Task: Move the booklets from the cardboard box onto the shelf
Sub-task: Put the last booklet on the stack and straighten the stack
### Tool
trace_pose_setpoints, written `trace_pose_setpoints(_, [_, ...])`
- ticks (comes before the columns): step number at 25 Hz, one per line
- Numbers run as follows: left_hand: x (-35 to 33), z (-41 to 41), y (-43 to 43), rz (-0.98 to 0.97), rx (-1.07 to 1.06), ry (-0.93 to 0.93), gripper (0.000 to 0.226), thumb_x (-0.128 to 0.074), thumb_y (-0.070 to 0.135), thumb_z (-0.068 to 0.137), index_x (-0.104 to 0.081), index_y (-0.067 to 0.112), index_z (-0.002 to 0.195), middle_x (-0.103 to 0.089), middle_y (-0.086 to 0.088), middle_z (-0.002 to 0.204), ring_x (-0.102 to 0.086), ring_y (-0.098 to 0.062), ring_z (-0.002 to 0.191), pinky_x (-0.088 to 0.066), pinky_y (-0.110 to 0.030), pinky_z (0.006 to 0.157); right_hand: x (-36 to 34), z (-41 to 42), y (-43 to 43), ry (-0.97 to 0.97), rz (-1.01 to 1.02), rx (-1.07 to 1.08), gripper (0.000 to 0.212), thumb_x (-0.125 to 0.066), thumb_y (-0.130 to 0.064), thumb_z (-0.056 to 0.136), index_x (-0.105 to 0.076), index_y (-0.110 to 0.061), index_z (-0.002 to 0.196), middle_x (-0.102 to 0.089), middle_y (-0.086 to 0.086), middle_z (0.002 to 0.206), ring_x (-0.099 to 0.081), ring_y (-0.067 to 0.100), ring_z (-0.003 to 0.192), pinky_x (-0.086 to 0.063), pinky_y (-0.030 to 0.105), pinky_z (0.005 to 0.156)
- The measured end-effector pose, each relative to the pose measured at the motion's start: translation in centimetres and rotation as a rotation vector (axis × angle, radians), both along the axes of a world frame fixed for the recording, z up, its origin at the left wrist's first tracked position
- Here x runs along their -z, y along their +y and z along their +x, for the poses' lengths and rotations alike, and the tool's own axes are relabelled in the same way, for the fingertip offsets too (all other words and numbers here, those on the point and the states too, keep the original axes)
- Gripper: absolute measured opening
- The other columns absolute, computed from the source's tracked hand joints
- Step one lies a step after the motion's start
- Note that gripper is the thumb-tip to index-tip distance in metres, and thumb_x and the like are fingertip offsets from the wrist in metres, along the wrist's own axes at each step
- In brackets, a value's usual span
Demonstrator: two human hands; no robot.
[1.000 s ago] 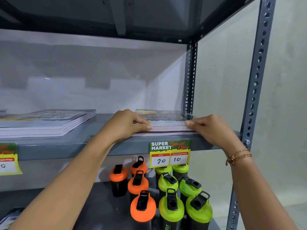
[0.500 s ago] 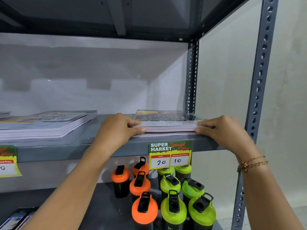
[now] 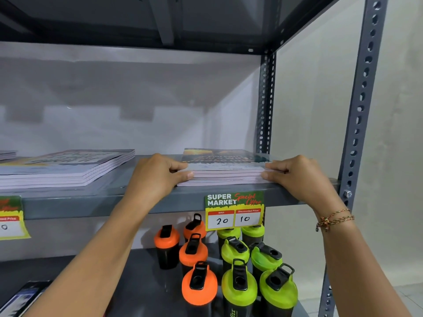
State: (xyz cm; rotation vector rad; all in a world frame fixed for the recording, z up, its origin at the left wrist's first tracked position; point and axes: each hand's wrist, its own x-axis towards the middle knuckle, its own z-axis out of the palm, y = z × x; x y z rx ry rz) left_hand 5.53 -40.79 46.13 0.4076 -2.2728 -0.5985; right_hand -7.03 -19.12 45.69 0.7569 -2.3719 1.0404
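A small stack of booklets (image 3: 225,167) with a dark green cover lies flat on the grey metal shelf (image 3: 109,200), at its right end by the front edge. My left hand (image 3: 158,177) grips the stack's left side, thumb on top and fingers against the edge. My right hand (image 3: 295,177) grips the stack's right side the same way. A second, wider stack of booklets (image 3: 68,167) lies further left on the same shelf. The cardboard box is out of view.
A price tag (image 3: 234,210) reading 20 and 10 hangs from the shelf edge under the stack. Orange bottles (image 3: 192,255) and green bottles (image 3: 251,271) stand on the lower shelf. Perforated uprights (image 3: 359,115) frame the right side. Another tag (image 3: 10,217) hangs at left.
My right hand has slid outward to the stack's right edge, and both hands now hold the stack square on the shelf. The view has shifted slightly.
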Motion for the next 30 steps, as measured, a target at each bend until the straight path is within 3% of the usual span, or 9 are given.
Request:
trace_pose_setpoints(2, [0.0,0.0,0.1,-0.006,0.011,-0.008,0.036,-0.068,0.030,0.084,-0.067,0.017,0.118,-0.068,-0.001,0.124,-0.062,-0.015,0.110,-0.036,-0.017,0.081,0.0,0.0,0.0,-0.008,0.002,0.011,0.037,-0.069,-0.028,0.083,-0.066,-0.015,0.117,-0.063,0.007,0.129,-0.052,0.021,0.125,-0.038,0.024,0.104])
trace_pose_setpoints(5, [0.0,0.0,0.0,0.002,0.016,-0.023,0.036,-0.067,0.029,0.086,-0.066,0.017,0.120,-0.066,-0.001,0.127,-0.059,-0.015,0.116,-0.035,-0.017,0.081,-0.1,0.0,-0.1,-0.023,0.019,0.016,0.037,-0.069,-0.027,0.083,-0.066,-0.015,0.117,-0.063,0.007,0.129,-0.053,0.020,0.123,-0.037,0.018,0.097])
trace_pose_setpoints(8, [-0.1,-0.2,-0.1,0.016,0.019,-0.041,0.038,-0.067,0.029,0.086,-0.064,0.017,0.122,-0.066,-0.004,0.126,-0.059,-0.015,0.116,-0.034,-0.015,0.081,-0.2,-0.1,-0.1,-0.038,0.019,0.032,0.036,-0.070,-0.026,0.082,-0.066,-0.015,0.116,-0.064,0.008,0.128,-0.055,0.021,0.121,-0.036,0.016,0.090])
trace_pose_setpoints(18, [0.0,0.0,0.2,0.042,0.010,-0.045,0.041,-0.068,0.030,0.084,-0.063,0.017,0.123,-0.066,-0.007,0.127,-0.062,-0.018,0.111,-0.038,-0.016,0.078,-0.3,0.5,-0.5,-0.072,0.005,0.071,0.039,-0.071,-0.024,0.082,-0.065,-0.012,0.118,-0.061,0.011,0.131,-0.055,0.026,0.120,-0.042,0.027,0.100])
trace_pose_setpoints(23, [0.1,0.9,0.6,0.008,-0.017,-0.024,0.039,-0.068,0.031,0.084,-0.065,0.018,0.121,-0.068,-0.006,0.123,-0.061,-0.018,0.112,-0.035,-0.018,0.080,0.1,0.8,0.1,-0.043,-0.036,0.068,0.037,-0.072,-0.024,0.081,-0.067,-0.012,0.116,-0.065,0.010,0.126,-0.058,0.024,0.116,-0.037,0.017,0.084])
trace_pose_setpoints(30, [0.1,0.8,0.7,0.028,-0.025,-0.023,0.040,-0.068,0.032,0.084,-0.065,0.019,0.121,-0.068,-0.006,0.124,-0.060,-0.019,0.113,-0.035,-0.019,0.080,0.1,0.5,0.4,-0.034,-0.017,0.031,0.037,-0.071,-0.026,0.081,-0.067,-0.013,0.115,-0.066,0.007,0.124,-0.055,0.021,0.118,-0.034,0.017,0.085])
